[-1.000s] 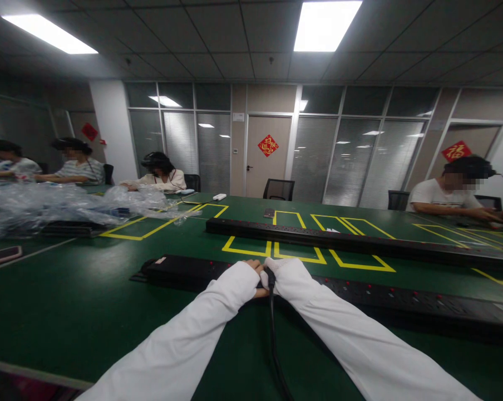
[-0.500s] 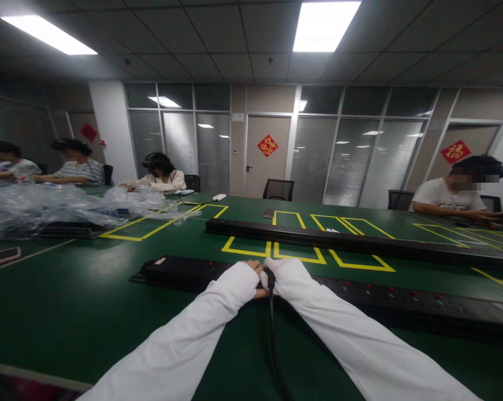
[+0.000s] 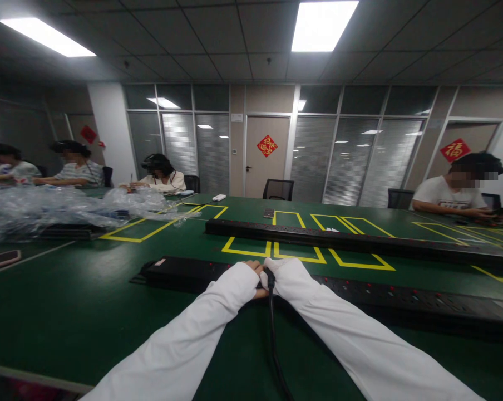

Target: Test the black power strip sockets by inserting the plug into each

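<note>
A long black power strip (image 3: 180,271) with red switches lies across the green table in front of me. My left hand (image 3: 257,268) grips it near the middle, fingers over the top and thumb along the near side. Close against it, my right hand (image 3: 266,268), mostly covered by a white sleeve, is closed around a black plug (image 3: 270,277) at the strip. From the plug a black cable (image 3: 273,334) hangs down toward me. The plug's front end and the socket are hidden by my hands, so I cannot tell how far it sits in.
A second black power strip (image 3: 276,229) lies farther back, across yellow tape outlines (image 3: 362,268). Clear plastic bags (image 3: 59,206) are heaped at the left, near a phone (image 3: 1,260). Several people sit around the table, one person (image 3: 452,195) at the right.
My hands, the plug and the strip look the same as before. The view has shifted very slightly, and a person across the table at the left has moved their hands a little.
</note>
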The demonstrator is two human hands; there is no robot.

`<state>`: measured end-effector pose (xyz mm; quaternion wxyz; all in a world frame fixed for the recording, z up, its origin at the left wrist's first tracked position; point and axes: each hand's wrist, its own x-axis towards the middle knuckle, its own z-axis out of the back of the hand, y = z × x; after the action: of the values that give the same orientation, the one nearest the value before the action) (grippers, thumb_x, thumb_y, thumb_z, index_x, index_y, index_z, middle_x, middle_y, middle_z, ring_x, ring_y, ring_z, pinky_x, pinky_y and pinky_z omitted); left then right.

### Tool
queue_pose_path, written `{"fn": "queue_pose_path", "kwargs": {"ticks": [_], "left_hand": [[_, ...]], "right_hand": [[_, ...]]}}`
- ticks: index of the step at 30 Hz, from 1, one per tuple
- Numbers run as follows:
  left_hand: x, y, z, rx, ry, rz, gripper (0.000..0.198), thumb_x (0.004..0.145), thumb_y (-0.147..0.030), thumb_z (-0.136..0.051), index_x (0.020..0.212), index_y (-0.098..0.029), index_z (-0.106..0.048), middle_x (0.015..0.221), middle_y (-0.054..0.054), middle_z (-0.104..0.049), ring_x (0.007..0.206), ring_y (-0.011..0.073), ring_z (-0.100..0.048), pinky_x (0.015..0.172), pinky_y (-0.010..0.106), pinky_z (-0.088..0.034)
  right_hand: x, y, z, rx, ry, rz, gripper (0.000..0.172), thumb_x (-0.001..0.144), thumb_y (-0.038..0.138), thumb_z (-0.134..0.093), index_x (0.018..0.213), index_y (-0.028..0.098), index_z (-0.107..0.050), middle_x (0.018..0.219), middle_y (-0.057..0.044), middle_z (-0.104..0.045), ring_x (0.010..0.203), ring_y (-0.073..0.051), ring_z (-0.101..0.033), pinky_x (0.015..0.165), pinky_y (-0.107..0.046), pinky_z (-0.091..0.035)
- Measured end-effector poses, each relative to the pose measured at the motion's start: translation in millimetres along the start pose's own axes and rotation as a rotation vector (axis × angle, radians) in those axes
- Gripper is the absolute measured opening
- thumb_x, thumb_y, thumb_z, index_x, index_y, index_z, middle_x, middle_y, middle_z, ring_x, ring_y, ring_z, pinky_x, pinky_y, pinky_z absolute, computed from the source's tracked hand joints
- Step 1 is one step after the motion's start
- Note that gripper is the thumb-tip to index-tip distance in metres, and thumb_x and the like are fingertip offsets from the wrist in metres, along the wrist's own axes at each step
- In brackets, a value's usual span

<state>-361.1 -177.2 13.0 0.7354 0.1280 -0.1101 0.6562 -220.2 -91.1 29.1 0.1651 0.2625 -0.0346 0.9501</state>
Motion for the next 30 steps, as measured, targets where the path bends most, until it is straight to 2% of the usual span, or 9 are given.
{"fn": "queue_pose_path", "kwargs": {"ticks": [19, 25, 30], "left_hand": [[1.3, -2.5, 2.3, 0.009, 0.038, 0.009, 0.047, 0.072, -0.049, -0.056, 0.103, -0.013, -0.055, 0.099, 0.011, -0.06, 0.089, 0.0264, -0.056, 0.08, 0.038, -0.045], [0.9, -0.4, -1.8, 0.02, 0.018, 0.01, 0.049, 0.073, -0.051, -0.056, 0.106, -0.015, -0.054, 0.099, 0.01, -0.061, 0.087, 0.0258, -0.057, 0.079, 0.039, -0.046], [3.8, 2.4, -5.9, 0.062, 0.061, 0.008, 0.051, 0.074, -0.055, -0.053, 0.105, -0.014, -0.055, 0.099, 0.01, -0.06, 0.087, 0.0263, -0.056, 0.078, 0.039, -0.046]], "right_hand": [[-1.8, 2.3, 6.1, 0.02, -0.001, 0.032, 0.018, 0.078, 0.037, -0.044, 0.076, 0.021, -0.052, 0.067, -0.001, -0.059, 0.058, -0.013, -0.053, 0.055, -0.022, -0.038], [-1.6, 3.7, 8.9, 0.016, 0.014, 0.028, 0.016, 0.077, 0.037, -0.045, 0.076, 0.022, -0.052, 0.067, -0.001, -0.058, 0.057, -0.013, -0.052, 0.054, -0.021, -0.037], [-1.9, 3.6, 6.9, -0.019, -0.002, 0.036, 0.017, 0.077, 0.037, -0.045, 0.076, 0.021, -0.052, 0.066, 0.0, -0.058, 0.056, -0.013, -0.053, 0.054, -0.022, -0.037]]}}
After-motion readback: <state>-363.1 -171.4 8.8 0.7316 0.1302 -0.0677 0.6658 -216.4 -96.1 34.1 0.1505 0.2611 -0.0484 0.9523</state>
